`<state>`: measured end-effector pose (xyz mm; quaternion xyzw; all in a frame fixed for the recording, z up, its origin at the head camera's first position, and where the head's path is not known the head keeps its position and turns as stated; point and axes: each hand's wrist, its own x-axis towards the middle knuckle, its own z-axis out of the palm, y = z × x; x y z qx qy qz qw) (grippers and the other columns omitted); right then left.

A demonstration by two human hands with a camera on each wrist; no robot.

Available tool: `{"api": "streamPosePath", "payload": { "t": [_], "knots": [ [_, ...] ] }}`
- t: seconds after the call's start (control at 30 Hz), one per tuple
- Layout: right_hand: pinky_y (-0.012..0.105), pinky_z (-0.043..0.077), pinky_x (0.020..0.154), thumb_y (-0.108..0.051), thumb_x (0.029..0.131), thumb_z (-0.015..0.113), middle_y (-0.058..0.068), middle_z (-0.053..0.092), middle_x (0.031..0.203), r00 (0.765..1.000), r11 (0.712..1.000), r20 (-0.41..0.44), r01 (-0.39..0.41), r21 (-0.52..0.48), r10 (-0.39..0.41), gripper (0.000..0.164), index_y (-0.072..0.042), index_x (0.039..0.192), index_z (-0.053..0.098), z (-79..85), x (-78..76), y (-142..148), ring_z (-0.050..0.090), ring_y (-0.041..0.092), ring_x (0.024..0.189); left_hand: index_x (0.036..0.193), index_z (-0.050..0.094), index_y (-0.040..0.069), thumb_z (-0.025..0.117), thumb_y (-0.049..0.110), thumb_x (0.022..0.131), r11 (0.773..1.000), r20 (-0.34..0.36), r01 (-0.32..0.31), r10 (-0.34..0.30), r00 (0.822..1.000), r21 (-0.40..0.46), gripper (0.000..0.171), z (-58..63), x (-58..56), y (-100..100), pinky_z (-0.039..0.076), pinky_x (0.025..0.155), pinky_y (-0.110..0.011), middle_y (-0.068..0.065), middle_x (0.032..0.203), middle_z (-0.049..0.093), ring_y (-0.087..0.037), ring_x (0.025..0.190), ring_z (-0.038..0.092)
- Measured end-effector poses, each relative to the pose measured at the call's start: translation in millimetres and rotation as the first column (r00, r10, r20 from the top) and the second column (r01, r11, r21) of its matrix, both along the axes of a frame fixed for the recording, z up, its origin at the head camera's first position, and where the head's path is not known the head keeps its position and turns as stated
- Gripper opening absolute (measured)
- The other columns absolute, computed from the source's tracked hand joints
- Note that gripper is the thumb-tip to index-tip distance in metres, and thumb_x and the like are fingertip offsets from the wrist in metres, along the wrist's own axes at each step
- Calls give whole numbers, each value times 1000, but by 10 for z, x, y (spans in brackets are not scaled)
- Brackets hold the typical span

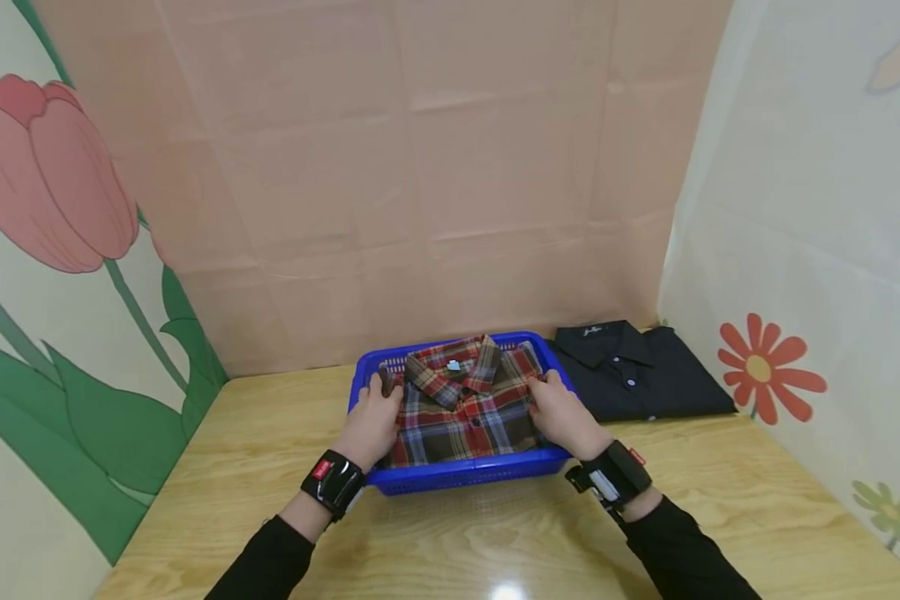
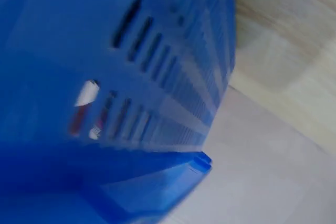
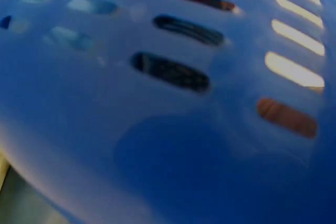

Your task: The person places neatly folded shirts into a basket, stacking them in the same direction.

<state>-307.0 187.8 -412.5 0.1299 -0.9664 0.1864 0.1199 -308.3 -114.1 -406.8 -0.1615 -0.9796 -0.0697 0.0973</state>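
A folded red, blue and brown plaid shirt (image 1: 465, 417), collar facing up, lies inside a blue plastic basket (image 1: 465, 475) on the table. My left hand (image 1: 372, 423) reaches over the basket's left side and grips the shirt's left edge. On the opposite side my right hand (image 1: 562, 415) pinches the right edge of the shirt, with the fingertips partly hidden by the fabric. Close up in the left wrist view is the slotted basket wall (image 2: 58, 40). Another stretch of slotted wall (image 3: 173, 119) fills the right wrist view.
A folded black shirt (image 1: 645, 375) with white buttons lies right of the basket, against the back. The wooden table (image 1: 465, 542) meets a pinkish-brown backdrop (image 1: 420, 167) behind. Flower-printed panels stand left and right.
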Motion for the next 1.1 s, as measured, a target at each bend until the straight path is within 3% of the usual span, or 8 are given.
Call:
{"api": "streamPosePath", "payload": {
  "t": [0.13, 0.2, 0.33, 0.4, 0.5, 0.67, 0.87, 1.1],
  "knots": [
    [54, 55, 81, -2, 87, 69, 37, 46, 130, 995, 999, -90, -34, 38, 37, 37, 10, 120, 58, -45, 49, 7, 60, 46, 104, 142, 50, 10, 84, 20, 78, 998, -113, 5, -12, 994, -67, 73, -34, 0, -34, 40, 104, -61, -31, 155, 23, -48, 140, 30],
    [57, 51, 91, -2, 85, 72, 38, 42, 139, 987, 993, -140, -64, 103, 78, 42, 11, 123, 58, -64, 64, 11, 51, 51, 121, 139, 54, 10, 86, 23, 76, 995, -175, 17, -34, 984, -96, 72, -51, 17, -54, 35, 108, -61, -29, 153, 29, -46, 142, 29],
    [59, 41, 104, -11, 87, 73, 32, 46, 141, 972, 960, -168, -120, 254, 167, 46, 9, 126, 59, -54, 76, 17, 38, 48, 137, 120, 65, 9, 83, 27, 78, 985, -251, 73, -111, 962, -155, 49, -58, 82, -45, 35, 110, -57, -24, 138, 53, -41, 135, 44],
    [60, 37, 107, -19, 90, 71, 30, 48, 142, 972, 941, -130, -150, 305, 197, 48, 8, 128, 58, -29, 74, 21, 38, 47, 138, 118, 68, 9, 78, 32, 84, 978, -203, 130, -163, 966, -165, 43, -40, 117, -16, 35, 111, -56, -23, 134, 57, -39, 132, 48],
    [60, 31, 111, -28, 96, 62, 29, 43, 146, 979, 925, -30, -179, 336, 200, 53, 8, 134, 53, 7, 63, 34, 35, 46, 140, 126, 65, 9, 66, 43, 92, 971, -55, 200, -208, 977, -128, 48, -12, 135, 30, 36, 110, -55, -25, 139, 53, -42, 133, 46],
    [65, 18, 115, -38, 100, 54, 29, 36, 151, 982, 923, 128, -174, 344, 137, 62, 5, 144, 43, 43, 32, 31, 30, 45, 142, 141, 54, 13, 57, 51, 95, 985, 136, 169, -162, 977, -43, 60, -13, 89, 45, 39, 106, -60, -30, 149, 37, -52, 137, 35],
    [69, 5, 114, -40, 102, 48, 26, 37, 152, 969, 924, 235, -154, 350, 72, 62, 2, 147, 40, 48, 8, 8, 31, 42, 143, 144, 49, 14, 54, 53, 97, 992, 235, 125, -116, 965, -22, 62, -63, 45, 24, 42, 102, -61, -32, 148, 37, -55, 135, 36],
    [68, 4, 115, -40, 102, 49, 24, 43, 149, 973, 931, 222, -132, 341, 57, 57, 0, 143, 47, 37, -8, 36, 36, 40, 141, 146, 46, 12, 50, 52, 99, 987, 276, 154, -136, 951, -44, 62, -67, -6, 25, 34, 112, -56, -30, 149, 39, -50, 138, 36]
  ]
}}
